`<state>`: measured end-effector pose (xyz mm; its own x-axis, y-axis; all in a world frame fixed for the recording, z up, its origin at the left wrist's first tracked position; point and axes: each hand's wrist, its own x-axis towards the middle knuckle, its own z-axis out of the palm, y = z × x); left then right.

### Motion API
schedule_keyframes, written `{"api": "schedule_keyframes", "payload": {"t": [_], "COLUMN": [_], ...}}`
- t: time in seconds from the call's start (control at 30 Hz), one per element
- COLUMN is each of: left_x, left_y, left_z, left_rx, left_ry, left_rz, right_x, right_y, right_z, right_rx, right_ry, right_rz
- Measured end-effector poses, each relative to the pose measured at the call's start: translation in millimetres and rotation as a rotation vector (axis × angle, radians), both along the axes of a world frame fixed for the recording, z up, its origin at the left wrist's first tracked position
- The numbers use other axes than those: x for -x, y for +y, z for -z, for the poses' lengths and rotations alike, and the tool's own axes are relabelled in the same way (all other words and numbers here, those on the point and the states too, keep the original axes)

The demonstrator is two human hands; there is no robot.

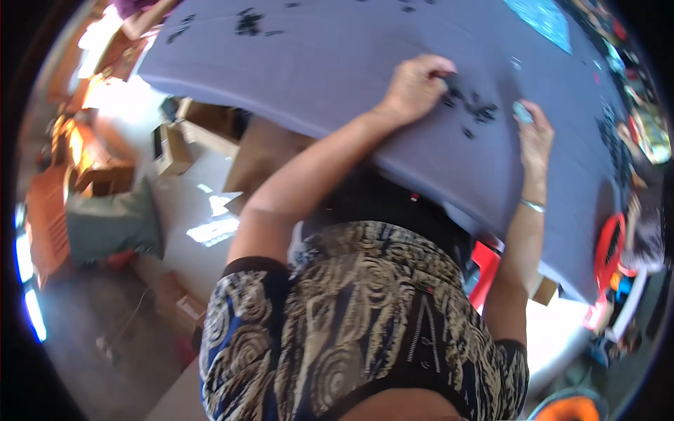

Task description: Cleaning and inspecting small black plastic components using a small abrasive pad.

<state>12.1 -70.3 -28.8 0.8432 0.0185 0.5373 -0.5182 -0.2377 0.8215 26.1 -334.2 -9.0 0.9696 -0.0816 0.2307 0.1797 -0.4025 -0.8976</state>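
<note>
My left hand (415, 90) is over the grey-covered table (330, 77), its thumb and fingers closed in a pinch. Whatever lies between the fingertips is too small and blurred to name. Just beside it is a loose pile of small black pieces (481, 111), a few of them touching or close to the fingers. To the right of the pile, my right hand (536, 137), with a bracelet (532, 205) at the wrist, grips a small pale-blue, shiny piece (521, 112) between thumb and fingers.
A blue clear plastic sheet or bag (542, 22) lies at the far right. Further black pieces (248, 22) are scattered at the far left, more (613, 144) along the right. Another person's arm (144, 19) reaches in at upper left. Cardboard boxes (172, 149) and a grey-green sack (114, 223) stand left.
</note>
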Motion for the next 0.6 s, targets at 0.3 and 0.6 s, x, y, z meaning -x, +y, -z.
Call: {"api": "schedule_keyframes", "payload": {"t": [0.3,0.6], "left_x": [8,15], "left_y": [1,-1], "left_z": [0,-10], "left_rx": [0.037,-0.010], "left_ry": [0.218,0.260], "left_rz": [0.121,0.134], "right_x": [-29,-107], "right_y": [12,-6], "right_z": [-23,-8], "right_rx": [0.015,0.745], "right_ry": [0.241,-0.124], "right_rz": [0.017,0.004]}}
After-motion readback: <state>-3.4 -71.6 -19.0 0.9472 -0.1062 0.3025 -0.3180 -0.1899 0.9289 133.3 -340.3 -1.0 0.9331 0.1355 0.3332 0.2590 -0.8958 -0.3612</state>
